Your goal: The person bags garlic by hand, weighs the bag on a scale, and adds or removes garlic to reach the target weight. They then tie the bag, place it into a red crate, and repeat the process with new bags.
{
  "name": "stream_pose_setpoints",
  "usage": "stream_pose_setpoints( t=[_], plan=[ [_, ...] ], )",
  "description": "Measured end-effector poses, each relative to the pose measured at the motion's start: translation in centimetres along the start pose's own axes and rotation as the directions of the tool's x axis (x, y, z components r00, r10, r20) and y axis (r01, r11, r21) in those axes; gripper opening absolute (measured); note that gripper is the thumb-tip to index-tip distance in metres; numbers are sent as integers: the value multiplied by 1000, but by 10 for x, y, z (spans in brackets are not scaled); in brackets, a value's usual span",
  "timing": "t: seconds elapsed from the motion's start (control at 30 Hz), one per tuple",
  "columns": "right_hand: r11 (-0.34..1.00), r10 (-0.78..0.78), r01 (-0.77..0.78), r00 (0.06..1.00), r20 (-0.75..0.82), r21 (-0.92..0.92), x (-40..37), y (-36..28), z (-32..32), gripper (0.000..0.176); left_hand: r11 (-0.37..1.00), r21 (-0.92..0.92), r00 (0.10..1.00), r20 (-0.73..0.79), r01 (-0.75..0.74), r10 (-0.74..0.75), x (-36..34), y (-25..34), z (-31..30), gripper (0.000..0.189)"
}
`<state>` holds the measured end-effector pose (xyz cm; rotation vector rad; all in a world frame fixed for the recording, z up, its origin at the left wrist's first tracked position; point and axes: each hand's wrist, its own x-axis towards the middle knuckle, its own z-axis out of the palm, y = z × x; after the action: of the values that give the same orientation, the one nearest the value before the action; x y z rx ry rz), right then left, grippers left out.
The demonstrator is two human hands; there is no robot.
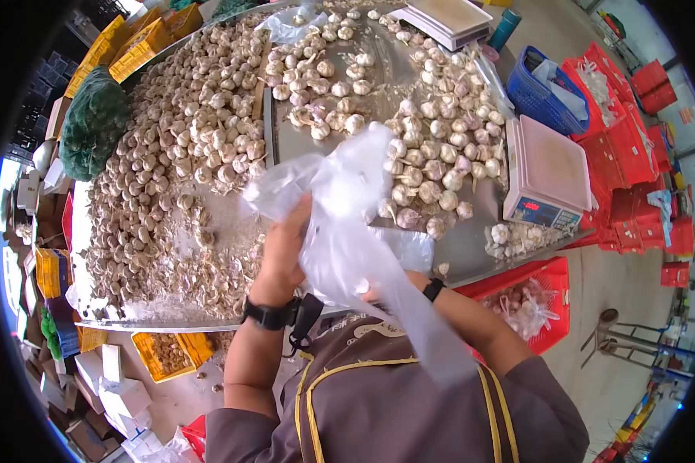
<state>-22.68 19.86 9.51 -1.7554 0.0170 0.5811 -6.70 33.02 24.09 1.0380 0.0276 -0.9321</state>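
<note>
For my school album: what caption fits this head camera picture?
Left hand grips a clear plastic bag, right hand behind it, above a table heaped with garlic.

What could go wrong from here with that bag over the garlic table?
1. The plastic bag is thin and bunched between the left hand and the right hand, which is mostly hidden behind the film. A hard pull to open it could tear it.
2. Loose garlic bulbs lie at the edge of the table, beside the scale. The hanging bag tail or an arm might sweep them off.
</note>
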Motion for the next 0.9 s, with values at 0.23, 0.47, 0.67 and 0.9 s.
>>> stream_pose_setpoints(
  t=[0.23, 0.47, 0.67, 0.9],
  plan=[
    [618, -254, 447, 892, -374, 647, -10, -51, -47, 77, 915, 379, 938, -249, -137, 243, 60, -72, -67, 24],
    [733, 141, 365, 744, -653, 574, 11, -32, -34, 28, 835, 509, 947, -109, -209, 303, 55, -48, -64, 23],
    [890, 216, 180, 642, -736, 419, 14, -7, -33, 39, 577, 745, 855, -14, -337, 518, 22, -30, -73, 21],
    [972, 156, 75, 497, -853, 221, 30, 0, -16, 60, 433, 870, 963, 151, -237, 223, 19, -100, -22, 39]
  ],
)
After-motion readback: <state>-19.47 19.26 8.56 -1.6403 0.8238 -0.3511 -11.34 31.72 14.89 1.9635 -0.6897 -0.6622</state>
